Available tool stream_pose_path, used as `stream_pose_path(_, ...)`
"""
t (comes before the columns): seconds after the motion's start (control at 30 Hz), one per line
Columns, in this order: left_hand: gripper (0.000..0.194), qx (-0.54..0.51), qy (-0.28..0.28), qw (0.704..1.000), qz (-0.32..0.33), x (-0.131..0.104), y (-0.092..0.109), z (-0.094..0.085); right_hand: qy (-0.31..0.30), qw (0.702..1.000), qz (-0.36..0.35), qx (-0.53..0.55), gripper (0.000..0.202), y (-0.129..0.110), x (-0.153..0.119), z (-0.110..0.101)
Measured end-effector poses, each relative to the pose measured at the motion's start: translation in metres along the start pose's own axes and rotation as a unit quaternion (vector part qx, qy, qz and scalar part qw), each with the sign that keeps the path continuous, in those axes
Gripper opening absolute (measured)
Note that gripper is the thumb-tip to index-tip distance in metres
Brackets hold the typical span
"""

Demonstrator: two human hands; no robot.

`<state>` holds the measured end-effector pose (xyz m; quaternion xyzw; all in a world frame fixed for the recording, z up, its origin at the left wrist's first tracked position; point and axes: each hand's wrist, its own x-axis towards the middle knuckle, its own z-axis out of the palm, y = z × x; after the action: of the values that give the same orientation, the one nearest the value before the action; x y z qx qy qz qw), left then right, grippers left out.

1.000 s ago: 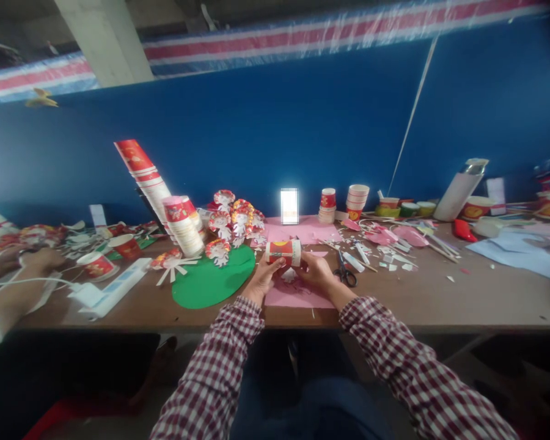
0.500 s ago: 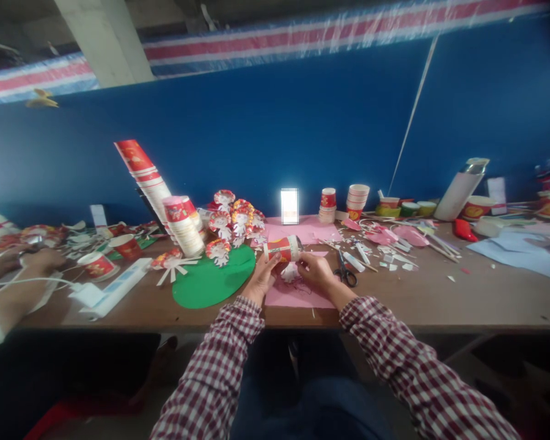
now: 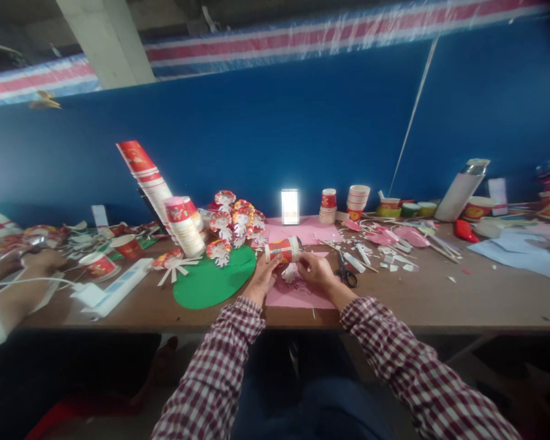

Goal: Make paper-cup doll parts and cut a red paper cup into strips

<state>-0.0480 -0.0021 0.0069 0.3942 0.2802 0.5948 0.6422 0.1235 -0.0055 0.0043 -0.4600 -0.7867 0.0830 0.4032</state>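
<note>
A red and white paper cup lies on its side in the air, above a pink sheet. My left hand grips the cup's left part from below, fingers closed around it. At the cup's right end, the fingers of my right hand are pinched together against the rim; a small dark shape shows there, too unclear to name. Below the cup, a white paper cutout rests on the pink sheet. Black-handled scissors lie just right of my right hand, beside a white glue tube.
To the left are a green paper oval, decorated paper figures, stacked cups and a power strip. A bright phone stands at the back. Another person's hands work at far left. Paper scraps lie right.
Almost nothing differs. Both hands stay on the paper cup in the same place, and the whole view has shifted very slightly.
</note>
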Motion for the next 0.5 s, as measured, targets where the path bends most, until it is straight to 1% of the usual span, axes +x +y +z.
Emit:
stream_pose_path(0.2, 0.046, -0.004, 0.006, 1.000, 0.005, -0.0006, 0.0005, 0.0012, -0.004, 1.000, -0.002, -0.002, 0.018, 0.0010, 0.0000, 0.0012)
stream_pose_path(0.3, 0.044, -0.002, 0.012, 1.000, 0.010, -0.0006, 0.0008, 0.0007, 0.006, 1.000, 0.007, 0.012, 0.020, 0.0018, -0.0005, 0.0007)
stream_pose_path(0.43, 0.047, 0.003, 0.020, 1.000, -0.001, 0.0001, 0.0002, 0.0001, 0.009, 1.000, 0.013, 0.014, 0.017, 0.0018, -0.0002, -0.0006)
stream_pose_path(0.5, 0.046, 0.009, 0.020, 1.000, -0.005, 0.0008, -0.0010, -0.0005, 0.008, 1.000, 0.010, 0.009, 0.015, 0.0011, 0.0002, -0.0008)
